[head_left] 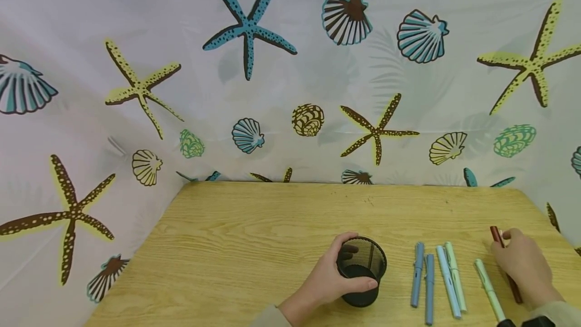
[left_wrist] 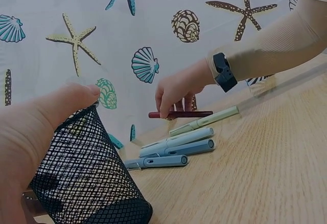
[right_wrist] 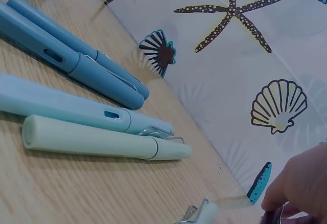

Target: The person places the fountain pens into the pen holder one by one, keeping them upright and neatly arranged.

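Note:
A black mesh pen cup (head_left: 361, 271) stands upright on the wooden table (head_left: 254, 231). My left hand (head_left: 323, 280) grips it, thumb over the near rim and fingers round the far side; the left wrist view shows the cup (left_wrist: 87, 180) close up under that hand (left_wrist: 36, 127). At the right, my right hand (head_left: 522, 262) pinches a dark red pen (head_left: 497, 236), which is held level just above the table (left_wrist: 181, 114). In the right wrist view only the fingertips (right_wrist: 301, 183) show at the lower right.
Several capped pens lie side by side between the hands: two blue (head_left: 417, 275), a light blue (head_left: 447, 282), a pale green (head_left: 455, 276) and a mint one (head_left: 489, 289). A starfish-and-shell printed curtain (head_left: 245, 64) hangs behind and left of the table. A dark wristband (left_wrist: 224, 71) sits on the right wrist.

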A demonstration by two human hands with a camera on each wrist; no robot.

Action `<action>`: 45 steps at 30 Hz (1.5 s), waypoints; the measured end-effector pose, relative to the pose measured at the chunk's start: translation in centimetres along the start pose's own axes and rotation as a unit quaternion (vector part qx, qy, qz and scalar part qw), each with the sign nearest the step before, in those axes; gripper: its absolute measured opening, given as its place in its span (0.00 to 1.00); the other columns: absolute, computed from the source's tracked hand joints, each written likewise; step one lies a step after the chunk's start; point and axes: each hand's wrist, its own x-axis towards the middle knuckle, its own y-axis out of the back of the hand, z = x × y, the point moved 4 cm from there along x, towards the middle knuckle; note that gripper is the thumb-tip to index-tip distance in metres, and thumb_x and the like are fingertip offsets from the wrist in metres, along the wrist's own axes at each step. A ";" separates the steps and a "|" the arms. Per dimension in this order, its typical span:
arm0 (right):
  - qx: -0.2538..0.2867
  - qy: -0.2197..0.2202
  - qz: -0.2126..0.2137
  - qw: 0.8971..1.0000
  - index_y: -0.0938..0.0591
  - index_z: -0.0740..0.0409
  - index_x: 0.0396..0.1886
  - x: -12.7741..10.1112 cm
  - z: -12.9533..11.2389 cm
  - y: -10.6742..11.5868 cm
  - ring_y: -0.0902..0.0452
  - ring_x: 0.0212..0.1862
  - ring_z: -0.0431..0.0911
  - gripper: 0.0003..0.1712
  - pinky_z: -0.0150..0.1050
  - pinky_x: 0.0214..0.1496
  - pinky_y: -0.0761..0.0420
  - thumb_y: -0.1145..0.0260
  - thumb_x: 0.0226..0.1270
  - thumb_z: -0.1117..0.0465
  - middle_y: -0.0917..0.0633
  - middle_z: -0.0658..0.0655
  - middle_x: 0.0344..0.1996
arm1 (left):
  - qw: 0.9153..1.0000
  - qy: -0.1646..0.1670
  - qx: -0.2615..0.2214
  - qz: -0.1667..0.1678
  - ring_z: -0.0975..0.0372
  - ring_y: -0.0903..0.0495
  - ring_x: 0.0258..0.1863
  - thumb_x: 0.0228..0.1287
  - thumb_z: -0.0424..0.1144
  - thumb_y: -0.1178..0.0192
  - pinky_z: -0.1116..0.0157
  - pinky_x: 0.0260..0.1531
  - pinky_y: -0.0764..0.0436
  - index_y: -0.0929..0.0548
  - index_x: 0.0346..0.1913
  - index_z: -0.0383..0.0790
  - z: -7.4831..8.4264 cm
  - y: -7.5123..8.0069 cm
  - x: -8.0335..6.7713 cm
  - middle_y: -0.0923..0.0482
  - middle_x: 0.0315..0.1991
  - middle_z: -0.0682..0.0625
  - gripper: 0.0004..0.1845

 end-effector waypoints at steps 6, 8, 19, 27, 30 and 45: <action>0.010 0.002 0.013 1.000 0.37 0.81 0.53 -0.3 -0.5 0.3 0.27 0.24 0.53 0.27 0.43 0.20 0.28 0.47 0.65 0.61 0.25 0.76 0.35 | 1.000 0.004 0.004 0.000 0.56 0.32 0.56 0.46 0.54 0.29 0.50 0.50 0.32 0.40 0.63 0.72 0.0 0.0 0.0 0.31 0.57 0.55 0.41; 0.014 0.007 0.021 1.000 0.37 0.81 0.53 -0.3 -0.6 0.4 0.28 0.23 0.52 0.27 0.43 0.20 0.28 0.48 0.65 0.61 0.25 0.75 0.34 | 1.000 0.004 0.002 0.000 0.56 0.32 0.57 0.47 0.54 0.29 0.50 0.51 0.32 0.40 0.63 0.72 0.0 0.0 0.0 0.31 0.57 0.55 0.41; 0.065 0.088 0.032 0.993 0.37 0.80 0.55 -1.2 -1.4 1.2 0.27 0.22 0.49 0.28 0.42 0.19 0.27 0.48 0.66 0.58 0.22 0.70 0.32 | 1.000 0.007 -0.011 0.000 0.56 0.33 0.57 0.47 0.54 0.29 0.51 0.50 0.32 0.40 0.63 0.71 0.1 -0.1 0.1 0.33 0.58 0.53 0.40; 0.087 0.117 0.095 0.985 0.35 0.77 0.54 -2.1 -2.8 1.7 0.27 0.23 0.49 0.26 0.41 0.18 0.28 0.44 0.66 0.59 0.24 0.68 0.31 | 1.000 0.003 -0.015 -0.002 0.56 0.33 0.58 0.48 0.54 0.30 0.49 0.51 0.32 0.40 0.63 0.70 0.1 -0.1 0.2 0.34 0.59 0.53 0.40; 0.094 0.124 0.113 0.981 0.35 0.76 0.54 -2.4 -3.2 1.9 0.27 0.24 0.51 0.26 0.41 0.18 0.28 0.44 0.66 0.59 0.24 0.66 0.30 | 1.000 0.006 -0.018 -0.002 0.56 0.34 0.58 0.48 0.54 0.29 0.49 0.52 0.33 0.40 0.63 0.70 0.0 -0.1 0.2 0.34 0.59 0.56 0.40; 0.127 0.159 0.165 0.965 0.31 0.72 0.54 -3.9 -5.6 2.7 0.26 0.29 0.54 0.23 0.40 0.21 0.28 0.42 0.65 0.60 0.24 0.64 0.33 | 1.000 0.006 -0.024 0.000 0.55 0.34 0.59 0.48 0.53 0.29 0.49 0.52 0.32 0.40 0.63 0.70 0.1 -0.2 0.1 0.35 0.59 0.54 0.40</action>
